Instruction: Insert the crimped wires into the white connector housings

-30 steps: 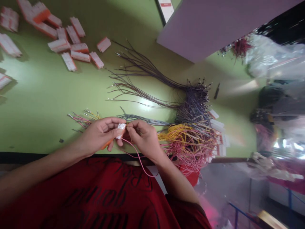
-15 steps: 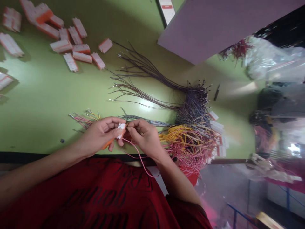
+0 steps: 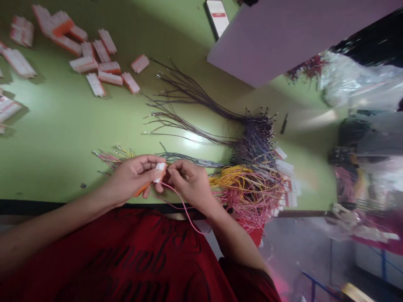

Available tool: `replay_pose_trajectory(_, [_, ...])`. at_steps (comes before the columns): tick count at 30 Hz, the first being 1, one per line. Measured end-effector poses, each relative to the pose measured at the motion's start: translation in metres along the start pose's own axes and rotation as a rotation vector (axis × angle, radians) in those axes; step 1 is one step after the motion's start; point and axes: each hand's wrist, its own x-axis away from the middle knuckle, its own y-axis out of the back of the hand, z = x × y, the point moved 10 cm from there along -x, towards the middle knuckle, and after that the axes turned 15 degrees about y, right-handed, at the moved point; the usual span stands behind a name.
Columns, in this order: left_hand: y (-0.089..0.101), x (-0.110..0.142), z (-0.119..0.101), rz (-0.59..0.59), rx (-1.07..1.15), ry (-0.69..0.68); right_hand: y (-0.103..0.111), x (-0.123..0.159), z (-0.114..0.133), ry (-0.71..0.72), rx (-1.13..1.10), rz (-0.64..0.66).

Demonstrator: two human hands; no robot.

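The left hand clamps a small white-and-orange plastic connector block between thumb and fingers. The right hand is just right of the block, thumb and fingertips together at its edge; what they pinch is too small to tell. A thin pink wire curves from the block's near end, passing below the right hand. Well right of the block lies a tangled heap of yellow and pink wires. Beyond the block, dark, thin wires with metal tips fan across the green tabletop. Farther beyond and left of it are scattered white-and-orange blocks.
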Motion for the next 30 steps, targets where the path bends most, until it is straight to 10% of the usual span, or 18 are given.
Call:
replay_pose_trajectory(10, [0.000, -0.002, -0.001, 0.001, -0.012, 0.019, 0.071, -0.065, -0.019, 0.194, 0.769, -0.078])
replay_pose_trajectory(15, [0.000, -0.005, 0.001, 0.003, -0.001, 0.039, 0.080, -0.037, 0.022, 0.356, 0.504, -0.167])
replay_pose_trajectory(19, [0.000, -0.005, 0.000, -0.025, 0.046, 0.022, 0.028, -0.014, 0.068, 0.513, 0.161, 0.104])
replay_pose_trajectory(30, [-0.005, -0.009, -0.011, -0.047, 0.105, 0.018, 0.042, -0.004, 0.040, 0.431, 0.298, -0.168])
